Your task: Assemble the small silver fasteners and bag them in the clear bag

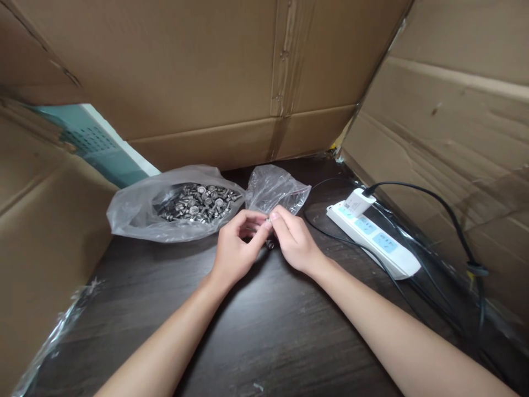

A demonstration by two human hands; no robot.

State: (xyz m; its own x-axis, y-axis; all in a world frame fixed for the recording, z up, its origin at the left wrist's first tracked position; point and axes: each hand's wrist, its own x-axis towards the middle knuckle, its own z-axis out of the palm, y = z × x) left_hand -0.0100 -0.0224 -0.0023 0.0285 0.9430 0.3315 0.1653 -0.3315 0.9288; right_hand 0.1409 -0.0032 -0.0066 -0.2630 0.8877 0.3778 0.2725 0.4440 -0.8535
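Observation:
My left hand [236, 248] and my right hand [298, 242] meet over the dark table, thumbs and fingers pinched together. Between the fingertips shows a tiny bit of a small metal piece [268, 220], mostly hidden by the fingers. Just below them, a dark, shiny metal fastener [270, 244] is visible; whether it is held or lies on the table I cannot tell. Left of my hands, an opened plastic bag [130, 212] holds a heap of metal bolts [196, 204] with round heads. A second clear plastic bag [275, 184] lies crumpled right behind my fingers.
On the right, a white power strip [392, 256] carries a plugged-in white adapter [359, 201] with a black cable [433, 193]. Cardboard walls [198, 66] stand behind and on both sides of the table [264, 336]. A teal, perforated panel [99, 138] shows at back left.

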